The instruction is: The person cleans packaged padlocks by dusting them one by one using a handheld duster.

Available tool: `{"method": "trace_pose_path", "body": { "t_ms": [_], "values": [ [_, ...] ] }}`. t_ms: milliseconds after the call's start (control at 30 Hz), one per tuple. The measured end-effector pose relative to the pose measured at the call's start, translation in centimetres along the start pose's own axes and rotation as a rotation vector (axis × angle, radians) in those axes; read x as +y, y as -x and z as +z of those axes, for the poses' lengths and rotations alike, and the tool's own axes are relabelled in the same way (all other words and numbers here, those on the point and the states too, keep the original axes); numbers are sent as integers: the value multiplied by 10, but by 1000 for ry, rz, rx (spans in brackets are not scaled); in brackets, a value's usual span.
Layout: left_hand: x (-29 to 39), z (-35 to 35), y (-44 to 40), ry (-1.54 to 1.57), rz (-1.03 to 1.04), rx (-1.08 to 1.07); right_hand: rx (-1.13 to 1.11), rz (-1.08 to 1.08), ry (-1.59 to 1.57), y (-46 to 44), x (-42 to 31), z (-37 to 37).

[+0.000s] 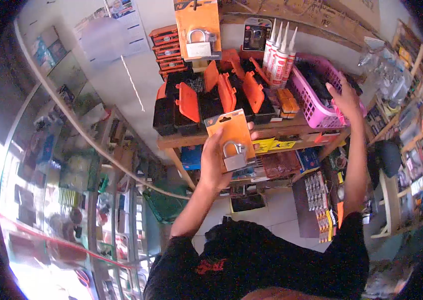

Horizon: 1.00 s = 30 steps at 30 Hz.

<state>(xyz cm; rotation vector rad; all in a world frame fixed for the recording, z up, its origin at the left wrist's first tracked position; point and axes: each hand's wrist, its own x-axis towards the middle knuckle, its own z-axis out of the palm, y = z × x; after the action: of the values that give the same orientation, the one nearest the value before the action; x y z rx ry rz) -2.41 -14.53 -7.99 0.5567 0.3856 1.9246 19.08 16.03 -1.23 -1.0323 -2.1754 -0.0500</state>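
Note:
My left hand [214,162] is closed on a carded padlock [235,156], a silver lock on an orange backing card, held upright in front of the shelf. My right hand [347,102] is at the right side of a pink plastic basket [316,117]. Its thumb and fingers are spread apart over the rim, near dark items [316,75] inside. A bright pink bit shows by the palm; I cannot make out what it is. Another carded padlock [199,47] hangs above the shelf.
Black bins with orange lids [188,102] stand on the wooden shelf [211,135]. Beside them are several sealant tubes [279,62] and small orange boxes [287,102]. Glass cases [71,175] line the left; a stocked rack [411,150] is at right.

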Motion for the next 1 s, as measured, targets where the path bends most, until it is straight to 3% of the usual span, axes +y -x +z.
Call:
{"method": "trace_pose_path", "body": {
  "t_ms": [33,67,167,200,267,333,367,467,600,667,733,900,1000],
  "values": [
    [-6,-2,4,-50,2,25,37,-39,-181,20,-27,-20],
    [-13,0,6,-102,6,46,-88,67,-443,42,-58,-40],
    [-39,7,14,-262,67,104,-322,-408,-727,113,-85,-33],
    [-48,6,17,-319,74,103,-563,-238,-833,141,-111,-46],
    [-67,24,30,-278,86,220,-807,-247,-1070,190,-106,-11],
    [-79,34,41,-308,107,300,-864,-59,-1350,217,-117,2],
    [-81,39,45,-268,129,307,-870,-88,-1467,217,-121,-5],
    [-77,40,59,-540,110,272,-844,54,-1468,216,-139,-19],
    [-50,53,55,-771,402,230,-759,78,-1645,196,-162,-22],
    [-29,58,47,-878,525,38,-640,74,-1709,177,-175,-24],
    [-10,87,41,-790,505,-106,-532,106,-1754,153,-190,-31],
    [50,87,-16,-1170,916,-212,-179,-354,-1593,66,-245,-33],
    [83,95,-39,-1091,1026,-256,-134,-407,-1591,37,-275,-36]
  ]
}}
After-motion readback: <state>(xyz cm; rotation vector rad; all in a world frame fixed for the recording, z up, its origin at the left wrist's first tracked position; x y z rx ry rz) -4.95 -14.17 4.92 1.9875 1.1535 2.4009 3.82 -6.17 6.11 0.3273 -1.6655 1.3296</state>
